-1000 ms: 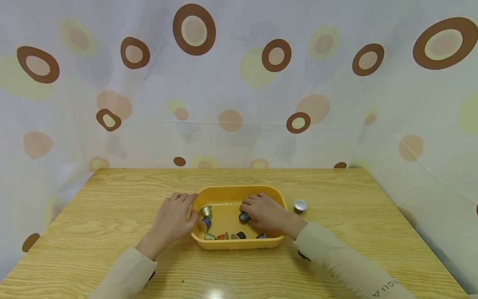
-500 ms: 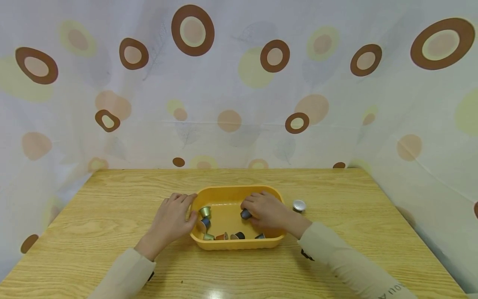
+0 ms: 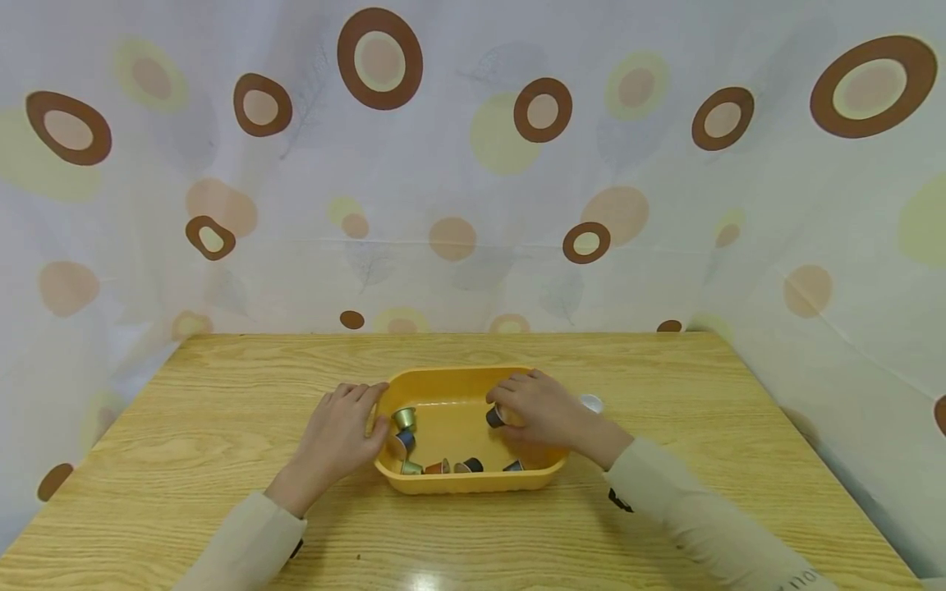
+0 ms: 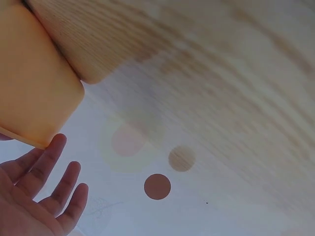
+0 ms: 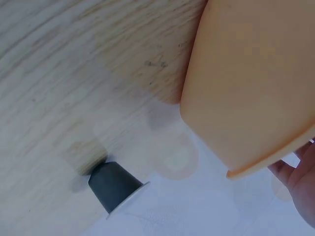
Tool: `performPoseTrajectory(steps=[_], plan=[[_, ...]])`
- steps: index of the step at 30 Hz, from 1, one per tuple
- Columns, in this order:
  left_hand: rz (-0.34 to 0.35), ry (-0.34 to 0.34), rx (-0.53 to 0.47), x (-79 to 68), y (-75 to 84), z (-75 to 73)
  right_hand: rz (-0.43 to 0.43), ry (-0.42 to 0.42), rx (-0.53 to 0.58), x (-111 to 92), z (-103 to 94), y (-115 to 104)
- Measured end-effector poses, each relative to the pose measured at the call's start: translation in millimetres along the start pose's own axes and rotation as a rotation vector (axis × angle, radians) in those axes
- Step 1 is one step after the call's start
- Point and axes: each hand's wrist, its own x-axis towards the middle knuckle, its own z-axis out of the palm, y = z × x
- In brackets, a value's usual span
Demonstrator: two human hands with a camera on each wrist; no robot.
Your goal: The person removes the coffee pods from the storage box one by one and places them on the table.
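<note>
A yellow plastic bin (image 3: 466, 486) stands on the table with several coffee capsules inside. My right hand (image 3: 547, 412) is over the bin's right part, pinching a dark coffee capsule (image 3: 495, 417) between thumb and fingers. My left hand (image 3: 336, 435) rests at the bin's left end, thumb and index finger touching the rim, the other fingers loosely spread in the left wrist view. Near that hand lie a green-gold capsule (image 3: 404, 419) and a blue one (image 3: 402, 444). Along the bin's near wall are an orange-brown capsule (image 3: 438, 467), a black one (image 3: 470, 465) and a grey-blue one (image 3: 513, 466).
Outside the bin, to its right, another dark capsule (image 5: 115, 186) with a silver lid stands on the wooden table (image 3: 244, 410). In the head view my right hand partly covers it. A patterned curtain (image 3: 458, 180) hangs behind and at both sides of the table.
My right hand has moved right and somewhat up with the dark coffee capsule, now overlapping the capsule outside the bin. My left hand has stayed at the rim.
</note>
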Motion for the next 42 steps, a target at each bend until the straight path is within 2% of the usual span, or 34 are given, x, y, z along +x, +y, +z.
performPoseTrajectory(steps=[26, 42], plan=[[-0.011, 0.013, -0.003, -0.2, 2.7, -2.0, 0.051, 0.117, -0.076, -22, -19.7, 23], [-0.007, 0.008, -0.001, -0.2, 1.4, -1.3, 0.155, 0.140, -0.058, -37, -33.0, 38]])
